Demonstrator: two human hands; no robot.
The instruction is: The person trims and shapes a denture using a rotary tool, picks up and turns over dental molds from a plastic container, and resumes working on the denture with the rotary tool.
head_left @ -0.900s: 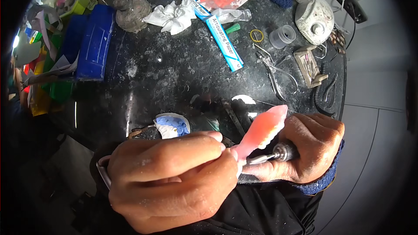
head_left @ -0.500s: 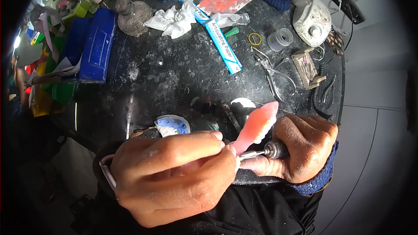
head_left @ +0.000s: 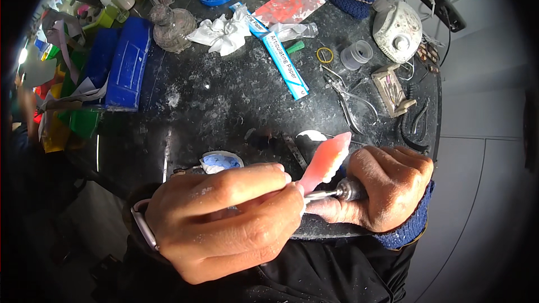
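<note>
My left hand [head_left: 230,221], low in the middle, has its fingers closed on a pink denture [head_left: 324,160] with a row of white teeth, tilted up to the right. Its fingertips hide the lower end. My right hand [head_left: 387,185] grips a metal rotary handpiece [head_left: 349,191]; the tool's thin tip points left to the denture's lower end, but whether it touches cannot be made out. The right thumb lies below the tool, close to the left fingers. A white piece with blue material [head_left: 222,162] lies just behind my left hand.
Blue-and-white paper packets [head_left: 283,64], crumpled tissue [head_left: 222,32], pliers [head_left: 351,109], a bur holder [head_left: 387,92], a plastic cup [head_left: 356,53] and a white machine [head_left: 397,33] lie on the dark, dusty bench [head_left: 185,95]. Blue bins [head_left: 126,64] stand at left.
Both hands, with the denture and handpiece, have shifted a little up and leftward in the picture; the bench items appear slightly lower, as the view moves. Both grips stay the same.
</note>
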